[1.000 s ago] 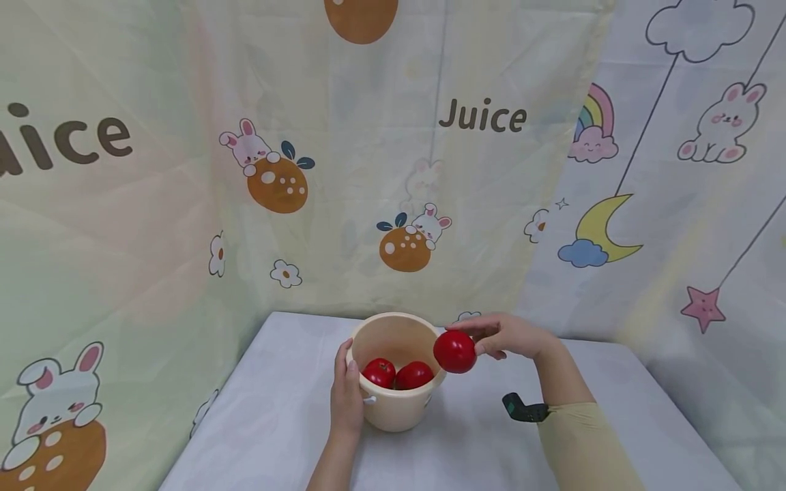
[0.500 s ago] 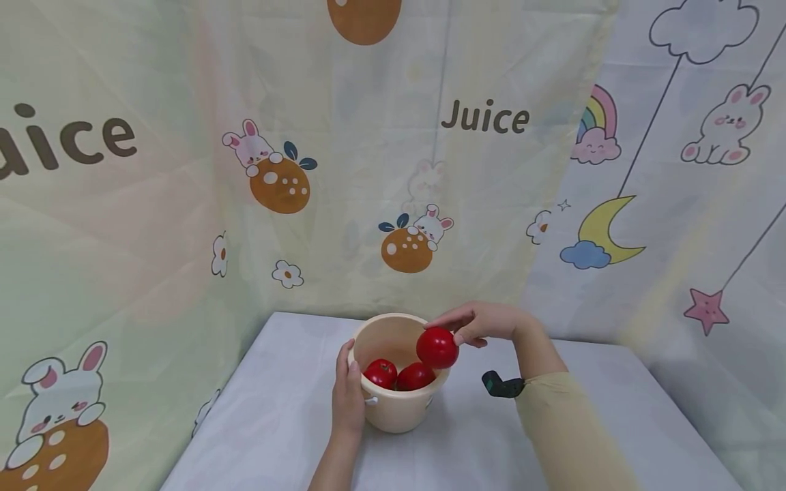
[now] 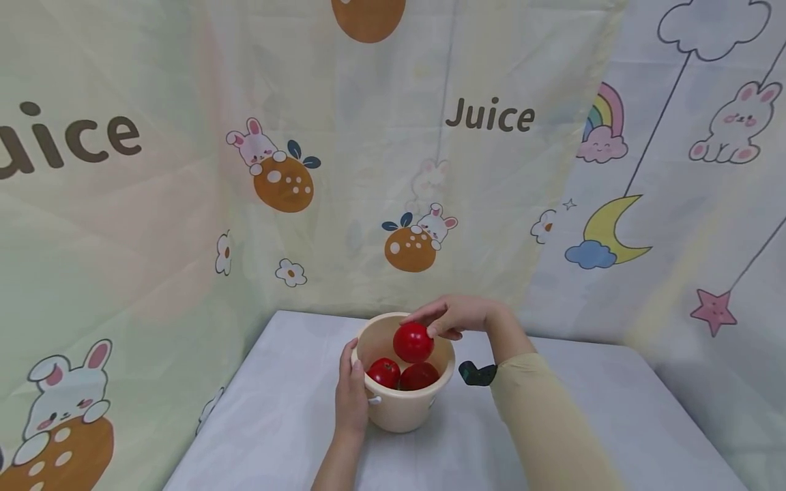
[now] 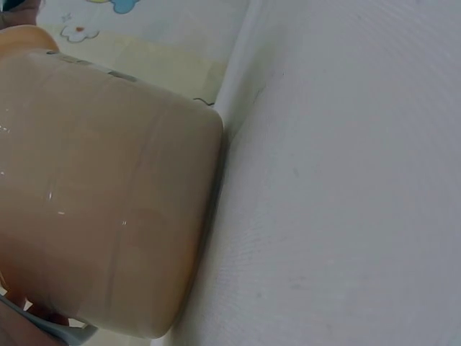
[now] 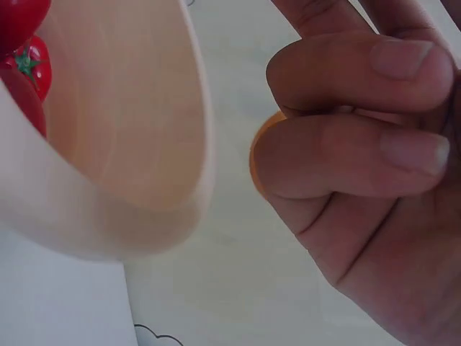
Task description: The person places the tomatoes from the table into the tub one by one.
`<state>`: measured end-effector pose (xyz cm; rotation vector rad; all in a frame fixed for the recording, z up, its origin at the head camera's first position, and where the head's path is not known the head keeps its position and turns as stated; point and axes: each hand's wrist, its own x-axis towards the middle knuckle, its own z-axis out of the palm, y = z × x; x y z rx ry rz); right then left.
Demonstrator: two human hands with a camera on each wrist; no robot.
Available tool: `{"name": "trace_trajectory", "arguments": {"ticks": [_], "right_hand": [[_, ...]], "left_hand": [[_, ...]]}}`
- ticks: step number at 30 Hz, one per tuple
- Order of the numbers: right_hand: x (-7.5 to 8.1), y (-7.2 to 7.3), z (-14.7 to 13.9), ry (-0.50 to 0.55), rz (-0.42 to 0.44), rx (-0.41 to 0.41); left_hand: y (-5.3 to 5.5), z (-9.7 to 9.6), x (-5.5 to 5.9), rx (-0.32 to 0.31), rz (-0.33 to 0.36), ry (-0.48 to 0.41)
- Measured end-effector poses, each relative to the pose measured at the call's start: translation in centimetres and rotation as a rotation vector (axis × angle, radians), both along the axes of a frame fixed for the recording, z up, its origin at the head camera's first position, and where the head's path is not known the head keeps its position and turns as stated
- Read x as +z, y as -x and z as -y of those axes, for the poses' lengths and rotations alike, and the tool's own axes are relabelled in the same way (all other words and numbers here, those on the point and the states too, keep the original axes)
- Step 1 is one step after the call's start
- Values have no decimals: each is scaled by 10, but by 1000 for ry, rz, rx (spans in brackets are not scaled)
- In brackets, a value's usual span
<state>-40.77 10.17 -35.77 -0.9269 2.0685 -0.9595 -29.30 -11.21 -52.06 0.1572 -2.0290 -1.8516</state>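
A cream plastic bucket (image 3: 402, 411) stands on the white table in the head view. My left hand (image 3: 352, 392) grips its left side, fingers at the rim and thumb toward me. Two red tomatoes lie inside: a left tomato (image 3: 384, 373) with a green stem and a right tomato (image 3: 420, 376). Above them, within the bucket's mouth, my right hand (image 3: 457, 317) pinches a third tomato (image 3: 413, 342) between thumb and fingers. The right wrist view shows the curled fingers of that hand beside the bucket's rim, with a green-stemmed tomato (image 5: 36, 66) inside.
The white table (image 3: 295, 382) extends around the bucket. Printed cloth walls (image 3: 344, 293) with bunnies and oranges enclose its back and sides. A small black device (image 3: 477, 374) sits at the right wrist. The bucket's handle (image 4: 61, 328) shows low in the left wrist view.
My right hand has carried the tomato leftward from beyond the bucket's right rim to over its inside. The left hand keeps its grip on the bucket.
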Motion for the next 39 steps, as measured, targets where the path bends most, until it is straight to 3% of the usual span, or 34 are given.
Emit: {"name": "trace_trajectory", "arguments": {"ticks": [8, 16, 21, 30, 39], "right_hand": [[-4, 8, 20, -85, 39, -46], [-11, 12, 35, -217, 63, -39], [-17, 13, 44, -267, 65, -47], [-23, 10, 42, -214, 85, -21], [-15, -4, 27, -157, -66, -27]], "left_hand": [[1, -1, -1, -3, 0, -4], [1, -3, 0, -13, 27, -24], [0, -3, 1, 12, 24, -14], [0, -3, -1, -7, 21, -9], [1, -3, -2, 3, 10, 3]]}}
